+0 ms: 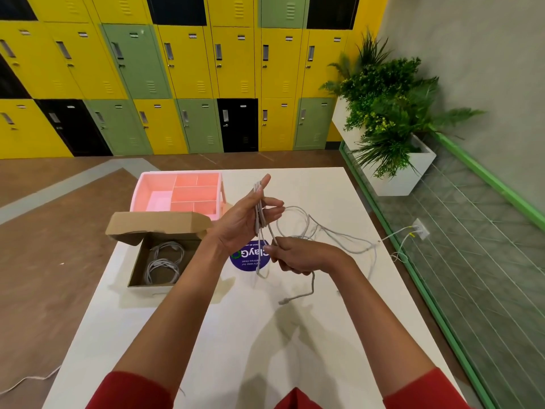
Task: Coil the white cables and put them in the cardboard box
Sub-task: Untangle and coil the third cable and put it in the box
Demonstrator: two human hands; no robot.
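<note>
My left hand is raised above the white table and holds several loops of a white cable between thumb and fingers. My right hand, just below and to the right, pinches a strand of the same cable. The rest of the cable trails in loose loops over the table to the right, and one plug end hangs below my right hand. An open cardboard box stands at the table's left edge with coiled white cables inside.
A pink divided organiser stands behind the box. A round blue sticker lies on the table under my hands. A green railing runs along the table's right side, with a planter beyond. Lockers line the back wall.
</note>
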